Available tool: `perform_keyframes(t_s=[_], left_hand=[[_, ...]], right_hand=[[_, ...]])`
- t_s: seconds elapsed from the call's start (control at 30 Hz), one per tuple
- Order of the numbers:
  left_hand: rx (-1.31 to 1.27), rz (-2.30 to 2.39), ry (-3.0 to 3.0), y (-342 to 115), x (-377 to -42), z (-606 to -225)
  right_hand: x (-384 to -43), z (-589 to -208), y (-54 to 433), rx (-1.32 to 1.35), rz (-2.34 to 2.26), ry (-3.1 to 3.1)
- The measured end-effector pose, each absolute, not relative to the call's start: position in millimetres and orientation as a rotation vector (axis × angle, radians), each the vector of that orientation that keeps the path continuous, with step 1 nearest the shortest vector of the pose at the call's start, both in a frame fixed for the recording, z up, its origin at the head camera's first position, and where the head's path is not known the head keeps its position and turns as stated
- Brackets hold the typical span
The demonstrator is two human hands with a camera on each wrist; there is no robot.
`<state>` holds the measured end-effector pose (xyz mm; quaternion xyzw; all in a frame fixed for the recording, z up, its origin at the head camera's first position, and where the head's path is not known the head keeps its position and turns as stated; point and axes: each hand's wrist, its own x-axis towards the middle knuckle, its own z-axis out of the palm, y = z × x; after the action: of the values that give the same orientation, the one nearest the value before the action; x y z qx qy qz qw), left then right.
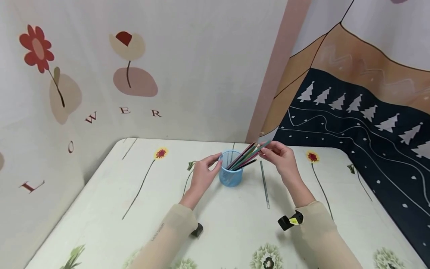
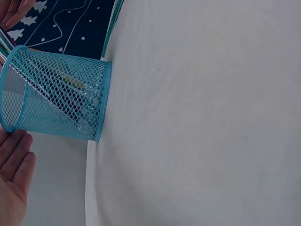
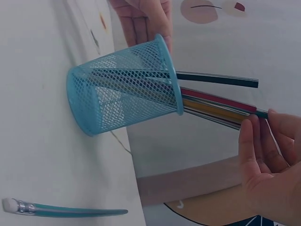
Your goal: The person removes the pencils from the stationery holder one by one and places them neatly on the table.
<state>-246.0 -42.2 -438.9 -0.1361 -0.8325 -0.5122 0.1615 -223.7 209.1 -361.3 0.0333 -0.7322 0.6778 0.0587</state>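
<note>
A light-blue mesh pencil cup (image 1: 230, 180) stands upright on the table with several pencils (image 3: 218, 101) leaning out of it. My left hand (image 1: 204, 172) is at the cup's left side, touching it near the rim; in the left wrist view its fingers (image 2: 19, 160) look fairly straight. Over the cup's right side, my right hand (image 1: 280, 158) pinches the upper end of a teal pencil (image 1: 265, 144), its other fingers against the bunch. One more teal pencil (image 1: 264, 185), with a white eraser end in the right wrist view, lies on the table right of the cup.
Flower-printed cloth covers the table (image 1: 161, 198). Behind it hangs a pale curtain (image 1: 201, 74) with flowers and letters, and at the right a dark cloth (image 1: 322, 119) with white trees. A small black device (image 1: 290, 221) sits at the right wrist.
</note>
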Motion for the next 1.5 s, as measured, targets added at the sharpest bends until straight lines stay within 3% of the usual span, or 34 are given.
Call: perform_keyframes(t_s=[1.5], left_hand=[[-0.366,-1.499,-2.334,-39.0,-247.2,-439.1]], right_hand=[[-217.3,-327.5,232.3,0.084,2.306,-1.736]])
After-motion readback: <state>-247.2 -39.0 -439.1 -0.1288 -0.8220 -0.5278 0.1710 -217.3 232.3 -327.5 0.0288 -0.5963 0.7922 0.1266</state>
